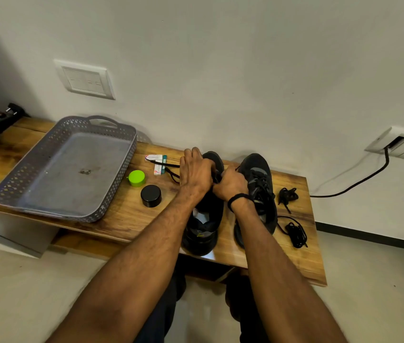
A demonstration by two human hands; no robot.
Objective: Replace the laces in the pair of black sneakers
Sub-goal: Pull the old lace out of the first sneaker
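Note:
Two black sneakers stand side by side on a wooden bench [126, 214], toes toward the wall. Both my hands work at the left sneaker [204, 231], near its toe. My left hand [196, 173] lies curled over the front of the shoe. My right hand [230, 183] pinches a black lace [170, 169] whose free end trails left across the bench. The right sneaker [260, 191] is laced and stands untouched. Two loose bundles of black laces [287, 195] [295, 232] lie to its right.
A grey perforated basket [35, 174] takes up the bench's left part. Between it and the shoes lie a green cap [136, 178], a black round lid [151, 195] and a small white box [157, 163]. A black cable [369, 178] runs from a wall socket on the right.

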